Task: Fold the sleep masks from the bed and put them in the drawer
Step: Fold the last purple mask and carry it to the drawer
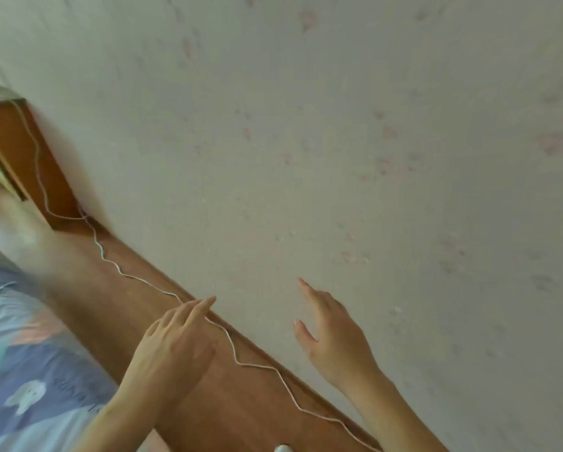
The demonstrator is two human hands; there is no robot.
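Observation:
No sleep mask and no drawer show in the blurred, tilted head view. My left hand (175,340) hovers over the brown wooden headboard (136,301), fingers loosely extended and holding nothing. My right hand (332,334) is raised in front of the pale wall (338,125), fingers apart and empty. A strip of bed with blue patterned bedding (29,380) lies at the lower left.
A thin white cable (110,261) runs along the top of the headboard, passing just under my left fingertips. A wooden cabinet side (15,141) stands at the far left. The floral wallpaper fills most of the frame.

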